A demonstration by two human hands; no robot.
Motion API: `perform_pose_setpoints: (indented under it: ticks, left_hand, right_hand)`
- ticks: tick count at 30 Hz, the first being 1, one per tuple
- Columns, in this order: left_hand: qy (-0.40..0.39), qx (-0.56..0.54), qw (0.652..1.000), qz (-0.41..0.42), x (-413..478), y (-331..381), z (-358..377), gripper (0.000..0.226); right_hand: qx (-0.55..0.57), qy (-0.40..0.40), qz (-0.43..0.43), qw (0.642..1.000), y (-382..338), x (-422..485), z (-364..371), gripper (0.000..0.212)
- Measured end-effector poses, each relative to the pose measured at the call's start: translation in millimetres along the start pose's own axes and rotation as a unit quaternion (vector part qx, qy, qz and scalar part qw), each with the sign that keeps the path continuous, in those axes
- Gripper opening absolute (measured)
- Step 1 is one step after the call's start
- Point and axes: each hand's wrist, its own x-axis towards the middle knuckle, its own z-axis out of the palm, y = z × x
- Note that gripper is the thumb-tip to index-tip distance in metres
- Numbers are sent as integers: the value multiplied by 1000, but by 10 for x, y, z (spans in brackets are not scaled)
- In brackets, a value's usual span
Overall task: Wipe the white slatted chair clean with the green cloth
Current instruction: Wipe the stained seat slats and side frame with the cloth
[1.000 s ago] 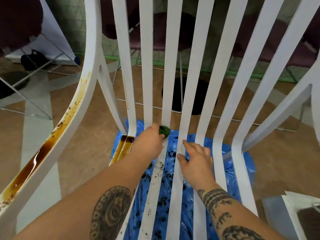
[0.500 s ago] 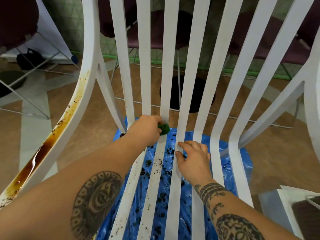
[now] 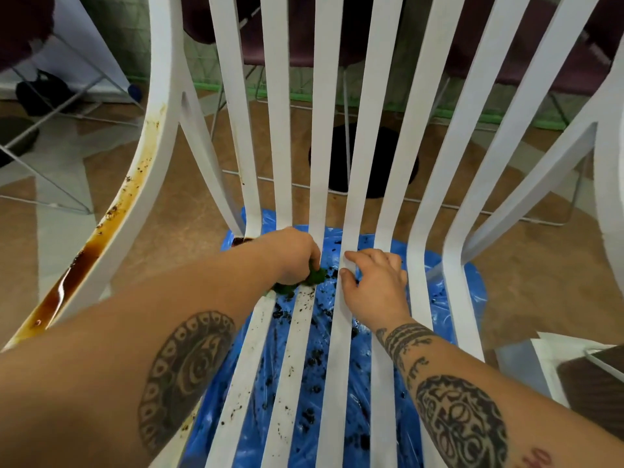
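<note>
Head view, hidden parts: the green cloth (image 3: 312, 278) is mostly covered by the left hand (image 3: 293, 255). We see only a dark green bunch coming out under the fingers.
Head view, cut off: the top of the white slatted chair (image 3: 364, 130) and the front of its seat go out of the frame. Both forearms enter from the bottom edge.
Left grip: the fingers are curled tight round the cloth and press it on the seat slats, where the back slats bend into the seat.
Right grip: the right hand (image 3: 378, 285) lies on the slats just beside the left one, fingers bent, thumb at a slat's edge. We cannot tell if it really clamps the slat.
Dirt: a brown sticky stain (image 3: 77, 265) runs along the left arm of the chair. Dark crumbs (image 3: 304, 298) lie on the seat slats near the cloth.
Surface: a blue plastic sheet (image 3: 435, 315), also with dark crumbs, is spread under the seat on the brown floor (image 3: 189, 231).
Room: behind the slats we see dark red chairs (image 3: 304, 28), a black round base (image 3: 342, 163) and, far left, a black bag (image 3: 40, 92).
Container: at the lower right a white box (image 3: 553, 352) is cut by the edge. Something brown is inside, and we cannot make out what.
</note>
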Motion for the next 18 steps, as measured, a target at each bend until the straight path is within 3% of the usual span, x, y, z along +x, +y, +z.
perform_pose_setpoints:
  ticks: [6, 18]
  left_hand:
    - [146, -20, 989, -5, 44, 7, -91, 33]
    - [24, -3, 1000, -20, -188, 69, 173, 39]
  right_hand:
    - [1, 4, -3, 1000, 15, 2, 18, 39]
    - [-5, -3, 1, 1000, -2, -1, 4, 39]
